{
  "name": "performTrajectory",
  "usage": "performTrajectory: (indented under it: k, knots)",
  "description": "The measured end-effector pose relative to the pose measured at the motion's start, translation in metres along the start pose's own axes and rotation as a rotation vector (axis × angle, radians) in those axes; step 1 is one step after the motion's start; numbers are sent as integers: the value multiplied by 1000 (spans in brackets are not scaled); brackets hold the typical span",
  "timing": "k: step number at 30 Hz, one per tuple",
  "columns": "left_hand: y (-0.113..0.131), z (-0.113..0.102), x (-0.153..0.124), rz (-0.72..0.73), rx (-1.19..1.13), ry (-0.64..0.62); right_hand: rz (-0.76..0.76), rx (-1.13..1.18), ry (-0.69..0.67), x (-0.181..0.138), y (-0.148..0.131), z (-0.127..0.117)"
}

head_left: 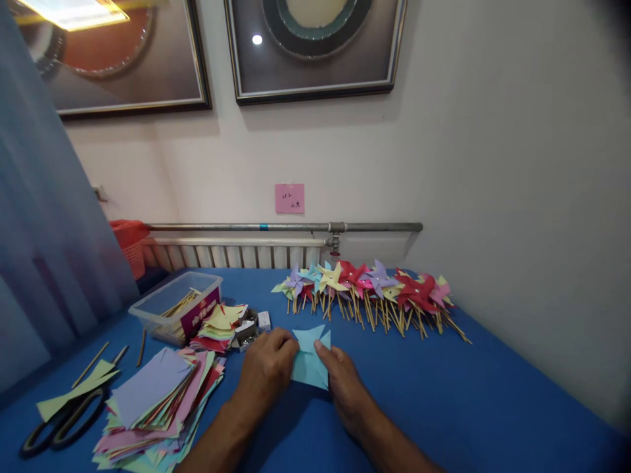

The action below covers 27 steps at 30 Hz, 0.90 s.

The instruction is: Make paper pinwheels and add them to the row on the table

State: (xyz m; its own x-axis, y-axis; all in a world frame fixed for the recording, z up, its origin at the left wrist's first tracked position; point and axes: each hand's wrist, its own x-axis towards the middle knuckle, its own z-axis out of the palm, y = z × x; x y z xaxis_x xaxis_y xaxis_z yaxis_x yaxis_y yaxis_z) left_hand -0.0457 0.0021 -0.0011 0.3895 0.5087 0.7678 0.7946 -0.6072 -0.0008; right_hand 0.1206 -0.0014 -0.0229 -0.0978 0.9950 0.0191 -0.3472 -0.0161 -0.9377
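A light blue paper square (309, 371) with slits cut in from its corners is held up over the table between both hands. My left hand (269, 361) is closed at its left edge, fingers and thumb pinched together. Whether something small is also in that pinch I cannot make out. My right hand (345, 384) grips the right edge, thumb on top and fingers hidden beneath. Just beyond my left hand are small open boxes of metal pins (246, 332) and a pile of cut coloured papers (221, 325).
Finished paper pinwheels (352, 282) on sticks lie in a row at the back. A clear plastic box (177, 305) holds wooden sticks. At left are a stack of coloured paper (152, 387), scissors (73, 417) with paper strips on them, and loose sticks (91, 363). A radiator (231, 243) stands behind.
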Motion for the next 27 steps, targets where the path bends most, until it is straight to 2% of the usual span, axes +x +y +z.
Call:
performTrajectory:
  k: [3,7,10,12,14,19,21,24,27]
  knots:
    - [-1,1,0,43,79,-4,27,74,-62,1,1,0]
    - [-3,3,-1,50,115,-14,34,34,-9,5,9,-4]
    - [-1,1,-1,51,54,-22,15,-8,40,8,14,-8]
    - [1,-3,0,11,-71,-55,-11,-35,52,10,15,-11]
    - [4,-8,3,-114,-268,-94,-40,-86,70,11,14,-12]
    - [0,-10,12,-712,-760,-230,-109,-283,77,7,4,-9]
    - [-2,-6,14,-871,-954,-301,-131,-346,56,3,-1,-6]
    - [-3,-1,14,-987,-1150,-358,-155,-410,46,0,-5,-4]
    - [0,1,14,-1016,-1207,-351,-149,-405,49,1,-4,-5]
